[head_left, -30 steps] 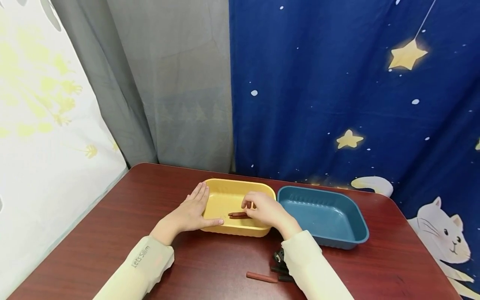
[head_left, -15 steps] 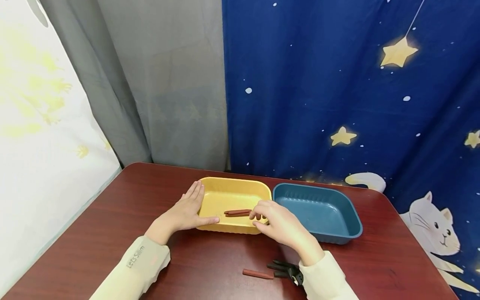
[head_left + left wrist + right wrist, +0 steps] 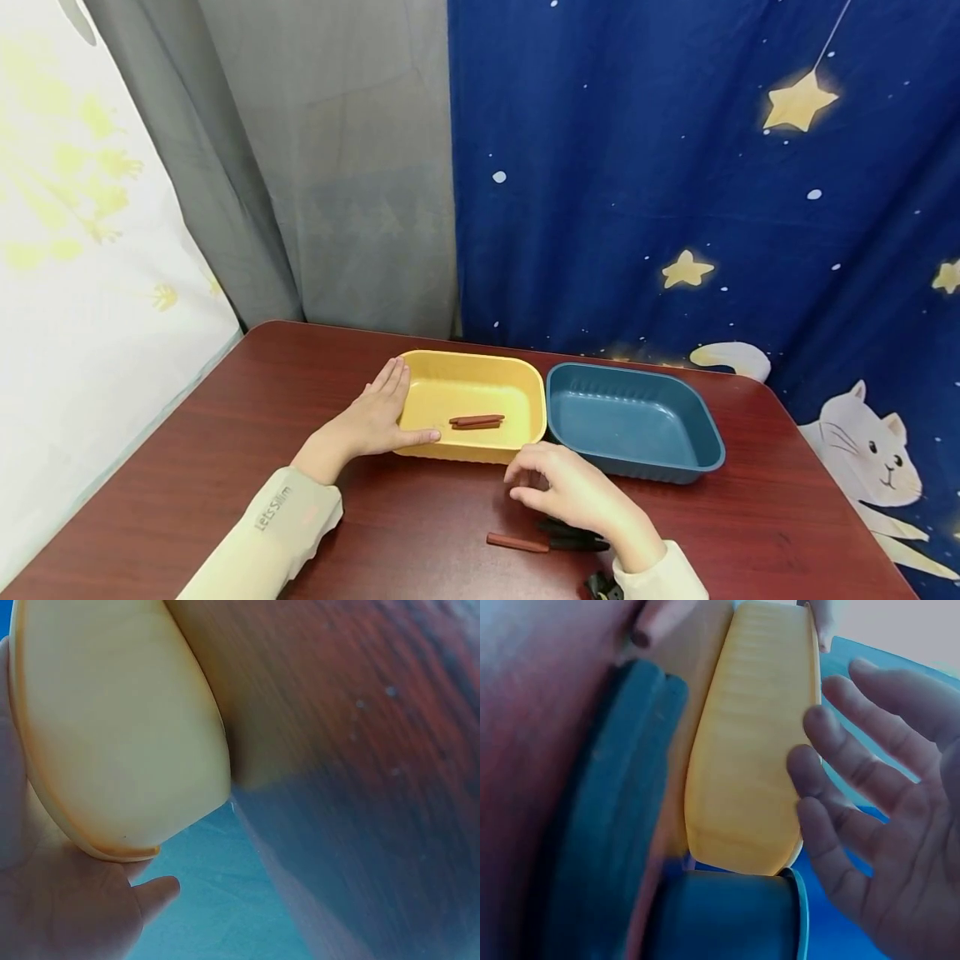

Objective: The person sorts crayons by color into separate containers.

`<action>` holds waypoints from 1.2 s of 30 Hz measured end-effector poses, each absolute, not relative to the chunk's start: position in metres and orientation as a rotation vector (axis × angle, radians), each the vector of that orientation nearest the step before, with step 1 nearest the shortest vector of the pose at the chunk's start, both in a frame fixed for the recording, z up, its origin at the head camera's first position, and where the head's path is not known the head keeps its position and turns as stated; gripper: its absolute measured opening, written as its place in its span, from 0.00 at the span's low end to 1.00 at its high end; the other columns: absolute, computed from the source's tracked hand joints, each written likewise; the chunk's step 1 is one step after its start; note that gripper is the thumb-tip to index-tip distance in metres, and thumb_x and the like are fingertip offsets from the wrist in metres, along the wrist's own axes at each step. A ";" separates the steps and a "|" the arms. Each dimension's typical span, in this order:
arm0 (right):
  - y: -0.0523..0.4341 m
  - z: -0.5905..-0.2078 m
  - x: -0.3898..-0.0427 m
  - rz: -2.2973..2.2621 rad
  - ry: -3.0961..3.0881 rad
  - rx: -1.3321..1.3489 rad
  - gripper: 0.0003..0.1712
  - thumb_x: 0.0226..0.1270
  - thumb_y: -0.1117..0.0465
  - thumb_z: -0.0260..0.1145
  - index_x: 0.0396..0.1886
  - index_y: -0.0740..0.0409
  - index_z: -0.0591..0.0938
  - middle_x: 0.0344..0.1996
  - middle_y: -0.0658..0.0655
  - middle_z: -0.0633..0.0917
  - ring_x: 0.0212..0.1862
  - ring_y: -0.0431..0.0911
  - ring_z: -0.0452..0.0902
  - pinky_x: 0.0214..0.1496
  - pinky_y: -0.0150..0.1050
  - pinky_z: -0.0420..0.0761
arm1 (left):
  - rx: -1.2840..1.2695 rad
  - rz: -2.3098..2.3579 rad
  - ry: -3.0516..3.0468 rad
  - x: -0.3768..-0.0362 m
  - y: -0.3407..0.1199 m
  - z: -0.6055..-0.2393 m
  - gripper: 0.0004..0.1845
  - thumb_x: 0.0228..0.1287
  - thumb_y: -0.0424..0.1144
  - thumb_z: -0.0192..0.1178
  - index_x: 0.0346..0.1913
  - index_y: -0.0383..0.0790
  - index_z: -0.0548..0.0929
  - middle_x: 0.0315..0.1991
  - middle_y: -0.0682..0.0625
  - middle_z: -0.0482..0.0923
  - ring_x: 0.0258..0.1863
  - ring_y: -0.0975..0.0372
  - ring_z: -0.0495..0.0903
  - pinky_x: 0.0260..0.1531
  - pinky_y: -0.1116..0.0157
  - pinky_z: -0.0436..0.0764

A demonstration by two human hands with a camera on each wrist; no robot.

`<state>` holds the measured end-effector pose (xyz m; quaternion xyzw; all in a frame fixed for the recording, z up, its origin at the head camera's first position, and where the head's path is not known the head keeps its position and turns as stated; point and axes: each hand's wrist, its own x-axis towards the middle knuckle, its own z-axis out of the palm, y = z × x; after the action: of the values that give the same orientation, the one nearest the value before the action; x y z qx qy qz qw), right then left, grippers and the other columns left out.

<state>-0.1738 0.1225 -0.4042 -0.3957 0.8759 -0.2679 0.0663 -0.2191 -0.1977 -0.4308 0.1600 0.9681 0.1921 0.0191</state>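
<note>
1. Left hand lies flat, fingers straight, steadying the glossy yellow tray at its 9 o'clock wall.
2. Two brown sticks lie inside; sorting looks underway.
3. Right hand, grip spread and holding nothing, hovers above the tabletop; next likely calls for pinching the matte cylindrical stick at 6 o'clock.

Two plastic trays sit on the table: one yellow tray and one blue tray. Two brown crayons lie in the yellow one. One brown crayon lies loose on the table, beside one black clip.
</note>
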 end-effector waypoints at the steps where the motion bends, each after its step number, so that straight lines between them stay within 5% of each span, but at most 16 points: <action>1: 0.123 -0.405 -0.173 -0.809 2.612 -1.186 0.02 0.67 0.57 0.68 0.38 0.45 0.85 0.33 0.40 0.82 0.35 0.32 0.74 0.41 0.30 0.76 | 0.494 0.596 3.005 -0.219 -0.198 -0.431 0.67 0.55 0.75 0.58 0.76 0.22 0.46 0.79 0.32 0.37 0.80 0.42 0.38 0.72 0.37 0.54; 36: 0.111 -0.418 -0.161 -0.562 2.392 -1.109 0.10 0.54 0.67 0.75 0.28 0.48 0.82 0.19 0.38 0.75 0.23 0.28 0.67 0.30 0.24 0.72 | 0.487 0.600 2.996 -0.217 -0.197 -0.427 0.67 0.55 0.75 0.59 0.76 0.22 0.46 0.79 0.32 0.37 0.80 0.42 0.37 0.72 0.37 0.53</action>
<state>-0.1613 0.1108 -0.4181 -0.4011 0.8655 -0.2031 0.2210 -0.2167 -0.1966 -0.4270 0.1573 0.9680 0.1940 0.0236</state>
